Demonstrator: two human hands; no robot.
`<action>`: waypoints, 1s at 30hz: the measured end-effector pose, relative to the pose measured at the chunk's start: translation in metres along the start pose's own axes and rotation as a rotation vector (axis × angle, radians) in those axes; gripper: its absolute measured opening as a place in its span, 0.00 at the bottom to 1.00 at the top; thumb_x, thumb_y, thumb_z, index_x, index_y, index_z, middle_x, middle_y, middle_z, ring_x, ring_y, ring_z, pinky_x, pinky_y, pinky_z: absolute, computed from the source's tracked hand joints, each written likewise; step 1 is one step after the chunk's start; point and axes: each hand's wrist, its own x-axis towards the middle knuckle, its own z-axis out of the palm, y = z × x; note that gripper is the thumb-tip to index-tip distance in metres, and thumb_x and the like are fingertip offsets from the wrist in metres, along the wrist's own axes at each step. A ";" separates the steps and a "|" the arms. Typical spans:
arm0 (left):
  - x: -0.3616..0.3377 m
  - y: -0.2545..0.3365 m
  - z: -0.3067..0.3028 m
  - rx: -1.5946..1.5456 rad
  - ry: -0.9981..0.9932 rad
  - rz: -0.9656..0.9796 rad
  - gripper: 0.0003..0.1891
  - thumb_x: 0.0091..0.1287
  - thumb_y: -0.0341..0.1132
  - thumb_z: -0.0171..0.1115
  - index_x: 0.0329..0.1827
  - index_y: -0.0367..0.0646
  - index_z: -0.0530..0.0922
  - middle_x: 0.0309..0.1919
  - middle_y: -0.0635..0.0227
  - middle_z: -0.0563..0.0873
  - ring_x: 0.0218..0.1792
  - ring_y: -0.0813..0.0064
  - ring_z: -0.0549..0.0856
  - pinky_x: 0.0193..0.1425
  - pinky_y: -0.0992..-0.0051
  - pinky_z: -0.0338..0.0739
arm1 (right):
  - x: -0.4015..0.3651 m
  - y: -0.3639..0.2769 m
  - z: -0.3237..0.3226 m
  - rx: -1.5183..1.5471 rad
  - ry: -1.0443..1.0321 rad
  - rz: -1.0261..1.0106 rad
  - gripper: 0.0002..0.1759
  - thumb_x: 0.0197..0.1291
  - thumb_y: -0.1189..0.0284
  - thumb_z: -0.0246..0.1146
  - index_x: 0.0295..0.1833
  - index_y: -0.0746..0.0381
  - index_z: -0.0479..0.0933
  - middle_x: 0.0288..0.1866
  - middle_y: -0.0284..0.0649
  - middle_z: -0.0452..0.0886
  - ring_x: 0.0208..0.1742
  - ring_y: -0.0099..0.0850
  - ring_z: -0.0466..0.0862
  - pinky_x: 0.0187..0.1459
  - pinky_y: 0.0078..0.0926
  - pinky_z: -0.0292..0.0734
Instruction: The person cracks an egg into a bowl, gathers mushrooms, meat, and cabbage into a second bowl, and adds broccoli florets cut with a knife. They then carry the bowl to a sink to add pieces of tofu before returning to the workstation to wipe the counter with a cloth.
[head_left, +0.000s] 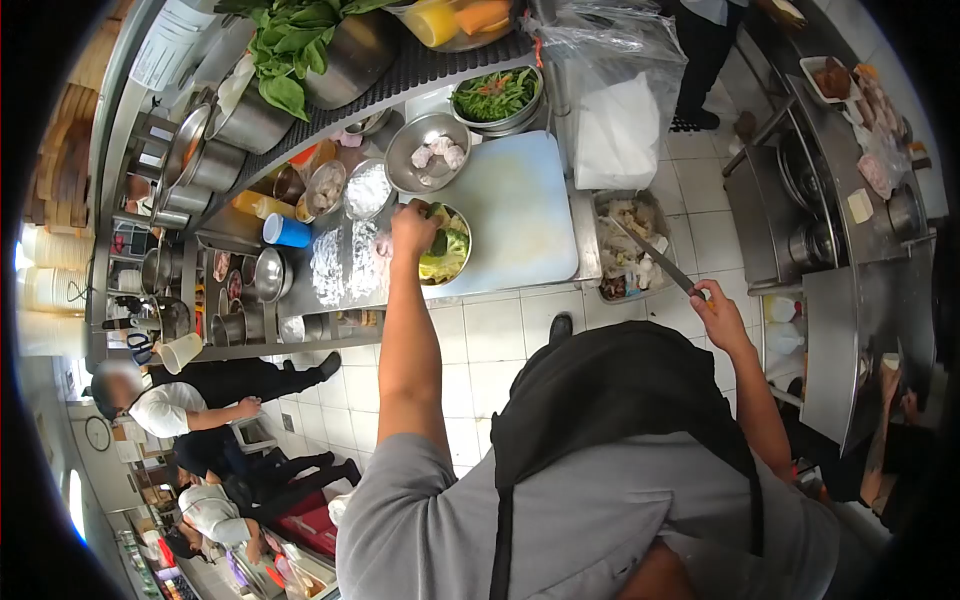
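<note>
A metal bowl [466, 262] of cut green and yellow-green vegetables [447, 255] sits at the left end of a white cutting board [530, 200]. My left hand [412, 228] reaches over the bowl's left side, its fingers curled around some of the green pieces; the fingertips are partly hidden. Out to the right, my right hand [717, 312] grips the handle of a kitchen knife [665, 265]. The blade points up and left, over a bin of food scraps [634, 250] beside the counter.
Behind the board stand a bowl of pale floured pieces [428, 152] and a bowl of leafy greens [495, 97]. A blue cup [287, 231] and white powder [345, 262] are on the counter's left. A shelf edge [380, 95] overhangs the back. Other people [215, 400] stand at lower left.
</note>
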 end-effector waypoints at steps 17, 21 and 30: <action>-0.135 0.296 -0.004 -1.916 -0.902 -0.266 0.16 0.71 0.27 0.56 0.60 0.44 0.71 0.51 0.59 0.82 0.45 0.65 0.84 0.51 0.68 0.82 | -0.003 -0.166 -0.040 0.129 0.381 -0.574 0.31 0.68 0.51 0.59 0.70 0.57 0.68 0.37 0.43 0.84 0.33 0.41 0.84 0.39 0.35 0.79; -0.138 0.301 0.006 -1.939 -0.952 -0.110 0.15 0.69 0.25 0.56 0.58 0.43 0.71 0.47 0.62 0.83 0.44 0.66 0.84 0.49 0.67 0.81 | -0.007 -0.170 -0.041 0.074 0.378 -0.643 0.34 0.67 0.47 0.58 0.70 0.58 0.69 0.39 0.42 0.84 0.34 0.39 0.84 0.37 0.37 0.80; -0.141 0.309 0.002 -1.892 -0.920 -0.162 0.17 0.68 0.23 0.55 0.59 0.45 0.70 0.48 0.62 0.82 0.47 0.68 0.84 0.52 0.67 0.80 | -0.011 -0.159 -0.041 0.086 0.372 -0.624 0.33 0.67 0.45 0.57 0.68 0.57 0.70 0.40 0.42 0.84 0.33 0.39 0.85 0.36 0.36 0.80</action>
